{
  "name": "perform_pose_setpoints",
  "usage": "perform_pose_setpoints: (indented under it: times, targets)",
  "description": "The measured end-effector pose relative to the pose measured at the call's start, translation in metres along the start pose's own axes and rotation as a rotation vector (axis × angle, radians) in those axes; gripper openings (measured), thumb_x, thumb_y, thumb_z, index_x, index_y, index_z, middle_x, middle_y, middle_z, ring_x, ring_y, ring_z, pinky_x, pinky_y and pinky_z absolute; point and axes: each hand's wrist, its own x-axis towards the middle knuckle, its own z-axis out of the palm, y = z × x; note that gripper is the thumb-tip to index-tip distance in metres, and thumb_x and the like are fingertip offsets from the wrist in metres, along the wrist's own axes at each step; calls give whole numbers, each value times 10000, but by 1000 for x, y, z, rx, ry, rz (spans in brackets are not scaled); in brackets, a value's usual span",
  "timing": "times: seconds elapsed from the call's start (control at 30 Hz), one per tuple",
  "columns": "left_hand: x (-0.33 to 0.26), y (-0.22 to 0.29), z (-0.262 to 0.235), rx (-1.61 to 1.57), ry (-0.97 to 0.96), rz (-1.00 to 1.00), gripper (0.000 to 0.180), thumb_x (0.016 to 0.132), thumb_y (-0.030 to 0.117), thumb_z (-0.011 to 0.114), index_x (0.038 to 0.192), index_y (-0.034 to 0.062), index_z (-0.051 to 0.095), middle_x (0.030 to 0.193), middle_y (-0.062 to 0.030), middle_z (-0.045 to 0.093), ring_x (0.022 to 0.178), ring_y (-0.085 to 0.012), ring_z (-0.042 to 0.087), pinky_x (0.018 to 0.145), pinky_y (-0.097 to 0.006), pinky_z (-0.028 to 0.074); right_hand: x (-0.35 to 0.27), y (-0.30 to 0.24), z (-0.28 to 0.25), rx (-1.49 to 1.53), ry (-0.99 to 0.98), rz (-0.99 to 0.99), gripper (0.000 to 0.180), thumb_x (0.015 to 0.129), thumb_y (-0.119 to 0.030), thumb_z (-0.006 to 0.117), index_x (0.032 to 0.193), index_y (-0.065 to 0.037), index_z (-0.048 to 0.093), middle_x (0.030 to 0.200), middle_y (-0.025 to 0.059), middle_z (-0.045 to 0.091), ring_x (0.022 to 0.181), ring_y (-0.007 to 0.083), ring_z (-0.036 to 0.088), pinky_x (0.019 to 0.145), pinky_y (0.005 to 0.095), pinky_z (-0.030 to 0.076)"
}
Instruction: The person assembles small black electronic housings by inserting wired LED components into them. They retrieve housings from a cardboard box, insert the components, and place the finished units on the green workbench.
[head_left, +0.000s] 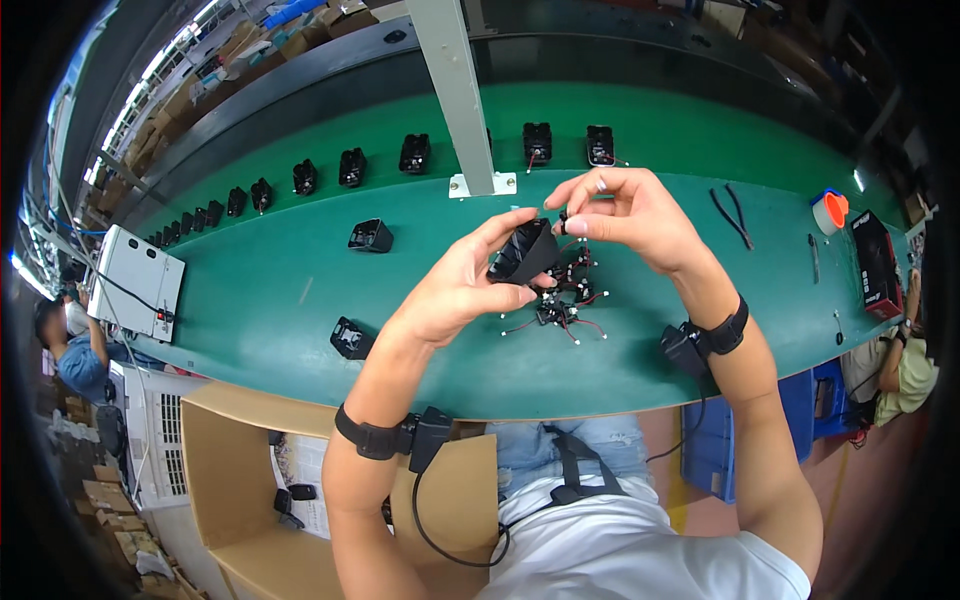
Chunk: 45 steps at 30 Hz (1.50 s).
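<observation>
My left hand (448,285) is closed around a black plastic housing (524,252), an open box-like shell tilted above the green bench. Beside its upper edge, my right hand (625,222) pinches a small black part (563,222) between thumb and fingertips; its exact kind is too small to make out. Under both hands lies a loose pile of small black components with red and black wires (568,300) and white connector ends. Two similar black housings rest on the bench to the left, one farther back (371,236) and one nearer (350,338).
A row of black housings (415,153) lines the far green strip behind a metal post (470,150). Pliers (735,215), an orange-and-white roll (830,212) and a black box (875,262) lie right. A white machine (135,285) stands left; a cardboard box (235,440) sits below. People sit at both ends.
</observation>
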Motion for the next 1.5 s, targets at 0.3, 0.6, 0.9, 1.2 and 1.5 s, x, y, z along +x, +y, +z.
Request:
perform_pose_setpoints:
  times: [0.3, 0.6, 0.9, 1.2, 1.5]
  targets:
    - [2, 0, 19, 823, 297, 406, 836, 686, 115, 864, 1424, 20, 483, 1310, -114, 530, 1164, -254, 614, 925, -360, 548, -13, -12, 8, -415, 151, -312, 103, 857, -8, 726, 958, 6, 740, 1073, 90, 683, 915, 146, 680, 813, 282, 593]
    - [4, -3, 25, 860, 292, 547, 768, 645, 125, 870, 1352, 51, 579, 1271, -124, 568, 1123, -245, 602, 844, -341, 541, -20, -19, 28, -962, 99, -842, 234, 691, 37, 761, 902, -41, 700, 946, 77, 700, 864, 253, 684, 743, 344, 552]
    - [4, -4, 29, 916, 288, 538, 771, 625, 121, 886, 1337, 61, 598, 1274, -115, 586, 1082, -233, 619, 786, -319, 537, -24, -17, 26, -1142, -29, -935, 208, 642, -82, 734, 833, -40, 664, 925, 56, 656, 893, 245, 663, 764, 366, 540]
    - [5, 0, 32, 884, 231, 414, 801, 618, 144, 902, 1349, 50, 588, 1255, -108, 627, 1069, -210, 633, 769, -306, 532, -30, -25, 21, -1217, -91, -947, 173, 667, -125, 698, 807, -40, 642, 929, 56, 658, 898, 242, 655, 755, 357, 543]
    - [3, 3, 31, 805, 174, 361, 798, 633, 172, 908, 1345, 32, 578, 1243, -100, 631, 1016, -211, 634, 752, -303, 528, -30, -19, 29, -1061, -28, -924, 168, 681, -56, 718, 832, -49, 646, 908, 47, 659, 769, 232, 652, 671, 336, 546]
